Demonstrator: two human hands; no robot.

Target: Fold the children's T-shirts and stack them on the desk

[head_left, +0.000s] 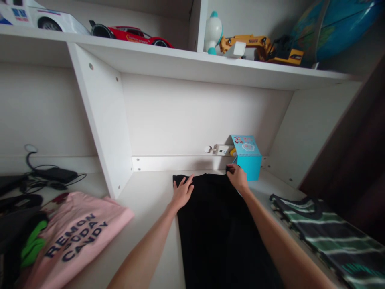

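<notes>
A black garment [219, 224] lies spread lengthwise on the white desk [150, 216], its far edge close to the back panel. My left hand [183, 192] rests flat on its far left corner with the fingers spread. At the far right corner, my right hand [237, 176] pinches the fabric and holds a bit of it slightly raised. That hand is right beside a blue desk calendar [249, 166]. The garment's near end runs out of view at the bottom, and my right forearm covers part of its right side.
To the left lies a pink printed shirt [87, 228], near dark clothes and a black power adapter [57, 174]. A folded striped shirt [327, 233] is on the right. Behind stands a power strip [223, 150]. Overhead, a shelf [186, 60] holds toy vehicles and a globe [345, 32].
</notes>
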